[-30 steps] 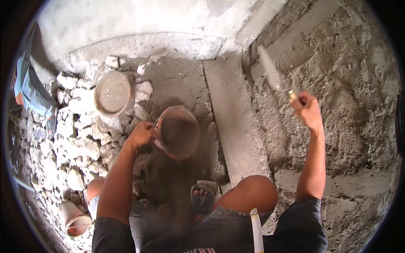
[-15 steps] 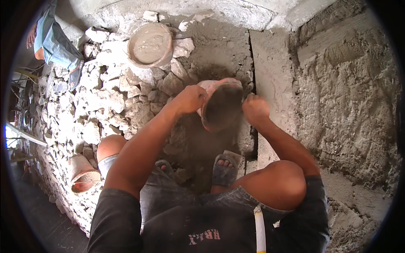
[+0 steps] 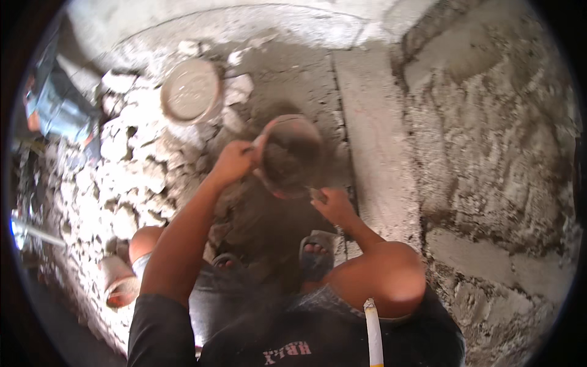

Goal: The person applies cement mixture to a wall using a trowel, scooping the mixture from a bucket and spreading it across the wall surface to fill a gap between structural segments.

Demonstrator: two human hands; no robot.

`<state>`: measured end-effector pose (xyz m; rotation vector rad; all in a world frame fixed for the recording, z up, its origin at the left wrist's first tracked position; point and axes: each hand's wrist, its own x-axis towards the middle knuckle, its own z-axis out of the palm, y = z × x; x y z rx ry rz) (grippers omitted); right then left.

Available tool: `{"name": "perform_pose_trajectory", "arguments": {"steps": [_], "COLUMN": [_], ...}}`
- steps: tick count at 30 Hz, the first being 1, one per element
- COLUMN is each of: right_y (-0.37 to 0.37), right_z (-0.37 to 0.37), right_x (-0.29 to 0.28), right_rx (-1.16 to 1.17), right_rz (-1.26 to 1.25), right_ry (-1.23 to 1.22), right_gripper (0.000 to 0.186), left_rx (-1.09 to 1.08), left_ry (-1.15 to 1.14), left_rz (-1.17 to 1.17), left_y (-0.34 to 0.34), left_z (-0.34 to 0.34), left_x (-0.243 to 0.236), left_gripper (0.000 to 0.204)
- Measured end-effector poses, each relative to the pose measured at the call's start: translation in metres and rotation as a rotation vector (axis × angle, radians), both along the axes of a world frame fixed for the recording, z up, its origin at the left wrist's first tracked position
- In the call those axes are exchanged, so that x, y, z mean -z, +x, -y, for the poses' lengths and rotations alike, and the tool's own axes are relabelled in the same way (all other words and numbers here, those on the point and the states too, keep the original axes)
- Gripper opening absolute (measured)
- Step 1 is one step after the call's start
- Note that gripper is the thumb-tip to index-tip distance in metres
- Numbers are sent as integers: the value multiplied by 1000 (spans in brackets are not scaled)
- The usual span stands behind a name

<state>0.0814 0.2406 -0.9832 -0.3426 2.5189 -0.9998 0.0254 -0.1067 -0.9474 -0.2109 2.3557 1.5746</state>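
A reddish, mortar-smeared bucket (image 3: 259, 160) is tilted above the wet mortar bed in front of me, its mouth turned my way and its dark inside showing. My left hand (image 3: 236, 161) is closed on the left side of its rim. By the lower right of the rim is my right hand (image 3: 335, 207), a fist with a short greyish end poking out of it; what that belongs to I cannot make out. Blur hides whether this fist touches the bucket.
Another bucket full of grey mortar (image 3: 191, 90) stands on rubble stones (image 3: 137, 162) at far left. A reddish bucket (image 3: 119, 284) lies tipped by my left knee. A person in blue trousers (image 3: 64, 110) is at upper left. A rough wall (image 3: 495, 140) rises on the right.
The bucket has shifted and turned, its mouth now facing me more fully. My right hand has moved from beside its right edge down to its lower rim. The whole view has shifted slightly.
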Motion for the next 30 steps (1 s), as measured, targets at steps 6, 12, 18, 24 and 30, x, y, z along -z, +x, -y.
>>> {"name": "perform_pose_trajectory", "arguments": {"steps": [6,12,18,24,30], "right_y": [-30,-42,-67,-78,-86], "right_z": [-11,-36,-50,-69,-63], "right_x": [-46,-89,-148,-161,-179], "right_rx": [-21,70,183,146,129], "right_rz": [-20,-42,-22,-148,-8], "right_ry": [111,8,42,168,91], "right_gripper": [37,32,29,26,25], "left_rx": [-88,-150,-113,-123,-148], "left_ry": [261,311,332,348,428], "left_rz": [71,128,143,216,198], "left_y": [5,-2,-2,-4,-2], "left_z": [9,-3,6,-4,4], "left_x": [20,5,11,-10,7], "left_gripper": [21,21,22,20,19]}}
